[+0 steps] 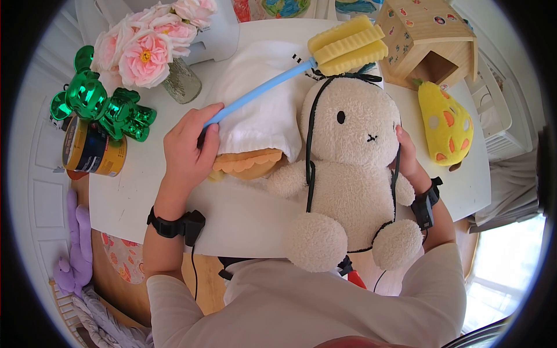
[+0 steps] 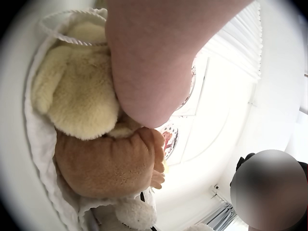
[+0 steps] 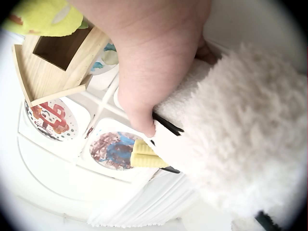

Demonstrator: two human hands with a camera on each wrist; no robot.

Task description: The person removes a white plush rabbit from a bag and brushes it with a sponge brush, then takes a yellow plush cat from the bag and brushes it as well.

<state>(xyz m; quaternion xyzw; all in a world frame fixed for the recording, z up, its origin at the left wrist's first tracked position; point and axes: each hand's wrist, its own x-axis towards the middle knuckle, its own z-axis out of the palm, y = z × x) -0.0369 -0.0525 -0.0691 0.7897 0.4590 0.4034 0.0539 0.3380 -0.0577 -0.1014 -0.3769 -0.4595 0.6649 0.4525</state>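
My left hand (image 1: pixel 190 144) grips the blue handle of a sponge brush (image 1: pixel 348 45), its ridged yellow head lying over the top of a plush bunny's head in the head view. The cream plush bunny (image 1: pixel 361 174) leans upright at the table's front edge, black cord looped down both sides. At the side of its head my right hand (image 1: pixel 408 152) holds it; the right wrist view shows the thumb on the fabric. Under the brush lies a white drawstring bag (image 1: pixel 255 110). A brown plush (image 2: pixel 108 163) and a pale yellow plush (image 2: pixel 79 91) show at the bag's mouth.
On the white table (image 1: pixel 249 217), a glass vase (image 1: pixel 183 81) of pink roses, a shiny green bear figure (image 1: pixel 104 98) and a yellow tub (image 1: pixel 96 148) stand left. A wooden house (image 1: pixel 426 43) and a yellow plush (image 1: pixel 444 124) are at the right.
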